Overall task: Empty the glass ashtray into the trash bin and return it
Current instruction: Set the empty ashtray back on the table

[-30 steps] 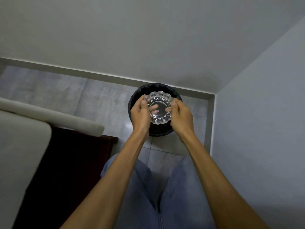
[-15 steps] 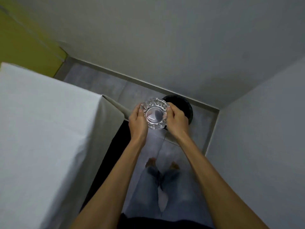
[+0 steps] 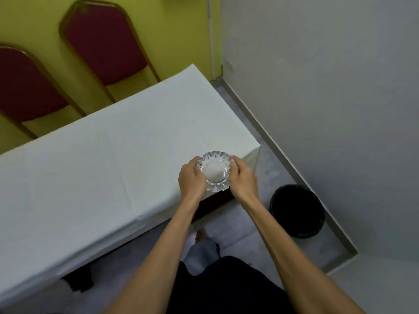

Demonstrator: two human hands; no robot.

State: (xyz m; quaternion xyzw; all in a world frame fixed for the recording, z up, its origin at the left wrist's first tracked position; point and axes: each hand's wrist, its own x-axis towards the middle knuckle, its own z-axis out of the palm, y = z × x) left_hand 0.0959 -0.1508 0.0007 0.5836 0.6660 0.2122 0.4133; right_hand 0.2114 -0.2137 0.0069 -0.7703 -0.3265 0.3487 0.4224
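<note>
The clear cut-glass ashtray [image 3: 214,171] is upright and looks empty. It is held over the near right corner of the white-clothed table [image 3: 102,159]; I cannot tell whether it touches the cloth. My left hand [image 3: 191,179] grips its left rim and my right hand [image 3: 242,177] grips its right rim. The black round trash bin [image 3: 297,210] stands on the floor to the right of my hands, against the grey wall.
Two dark red chairs with gold frames [image 3: 106,41] stand behind the table against a yellow wall. A grey wall [image 3: 328,87] and its skirting close off the right side. My legs and a foot [image 3: 201,236] are on the tiled floor below.
I have turned left, away from the bin. The ashtray, held in both hands, has moved from above the bin to over the table corner. The bin is now to my right.
</note>
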